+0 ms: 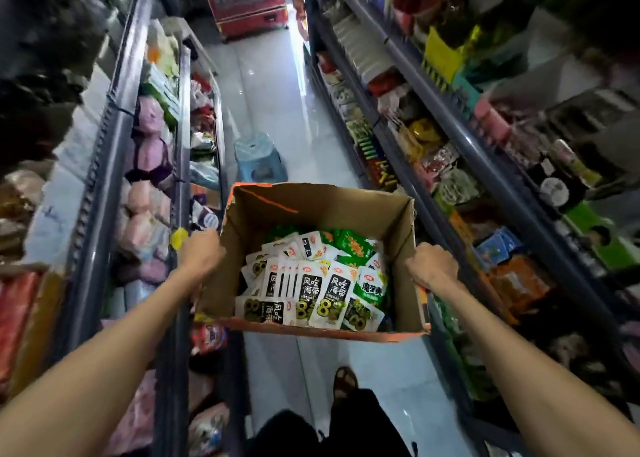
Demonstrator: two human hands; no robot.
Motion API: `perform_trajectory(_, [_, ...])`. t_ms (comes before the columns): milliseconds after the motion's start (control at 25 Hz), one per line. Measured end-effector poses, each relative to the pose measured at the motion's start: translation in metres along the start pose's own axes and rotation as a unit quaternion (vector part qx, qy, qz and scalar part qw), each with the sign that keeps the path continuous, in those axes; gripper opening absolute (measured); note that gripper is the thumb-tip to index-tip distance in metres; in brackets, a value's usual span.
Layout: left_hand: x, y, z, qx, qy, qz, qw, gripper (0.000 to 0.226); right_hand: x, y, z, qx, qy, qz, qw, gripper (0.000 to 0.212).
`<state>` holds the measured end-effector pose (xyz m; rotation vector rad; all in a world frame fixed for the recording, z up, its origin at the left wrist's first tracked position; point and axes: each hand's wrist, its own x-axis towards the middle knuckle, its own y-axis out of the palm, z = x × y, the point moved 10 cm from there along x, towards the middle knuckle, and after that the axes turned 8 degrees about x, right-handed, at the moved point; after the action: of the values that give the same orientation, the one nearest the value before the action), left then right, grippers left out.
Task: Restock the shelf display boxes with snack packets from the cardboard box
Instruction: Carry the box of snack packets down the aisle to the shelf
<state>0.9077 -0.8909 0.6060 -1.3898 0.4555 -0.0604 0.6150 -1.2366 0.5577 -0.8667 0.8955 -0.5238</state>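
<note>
Cardboard box (311, 210), open at the top with its flaps out of the way, hangs in mid-aisle above the floor, carried between two bare arms, and everything else is placed from it. Left of the box runs a tall shelf unit (114, 165) stacked with pink and pale bagged goods; right of the box runs a second shelf unit (485, 158) crowded with mixed packets, bottles and coloured cartons, too blurred to name one by one. Beyond and beneath the box stretches a pale tiled floor (270, 93), glossy with reflected light. Far beyond the box, at the end of the aisle, stands a red cabinet (246, 3). Just beyond the box's far wall sits a blue plastic stool (259, 158) on the floor. The left hand (202, 250) grips the box's left wall near its top edge, fingers curled round the cardboard with the tips hidden. The right hand (433, 264) grips the box's right wall at the rim, fingers likewise curled over the edge. Inside the box, heaped toward its near wall, lie the snack packets (311, 283), mostly white with black panels, plus some green ones. Below the box's near edge a sandalled foot (344, 382) rests on the floor. Beside the box's left wall, a small yellow tag (179, 238) sticks to the shelf rail.
</note>
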Motion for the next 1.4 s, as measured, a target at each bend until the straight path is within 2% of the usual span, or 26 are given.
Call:
perform_trajectory(160, [0.123, -0.054, -0.012, -0.003, 0.009, -0.015, 1.0, 0.031, 0.091, -0.041, 0.075, 0.021, 0.008, -0.006, 1.0, 0.026])
perform_trajectory(320, [0.269, -0.079, -0.051, 0.001, 0.037, -0.009, 0.999, 0.029, 0.199, -0.058, 0.134, 0.024, 0.025, -0.023, 0.999, 0.016])
perform_trajectory(400, [0.339, -0.087, -0.078, 0.009, 0.074, -0.003, 0.997, 0.026, 0.245, -0.061, 0.152, 0.021, 0.06, -0.031, 0.998, 0.027])
perform_trajectory(720, [0.581, -0.167, -0.22, 0.075, 0.213, -0.005, 0.974, 0.027, 0.399, -0.088, 0.197, 0.097, 0.21, -0.037, 0.972, 0.026])
perform_trajectory(920, [0.714, -0.179, -0.312, 0.13, 0.269, -0.01, 0.954, 0.027, 0.501, -0.074, 0.214, 0.118, 0.264, -0.021, 0.957, 0.026])
perform_trajectory(1120, [0.797, -0.195, -0.378, 0.144, 0.321, -0.006, 0.936, 0.025, 0.555, -0.081, 0.23, 0.151, 0.317, -0.016, 0.936, 0.026])
perform_trajectory(1400, [0.861, -0.188, -0.483, 0.19, 0.405, 0.04, 0.894, 0.028, 0.571, -0.081, 0.236, 0.234, 0.428, -0.053, 0.871, 0.03])
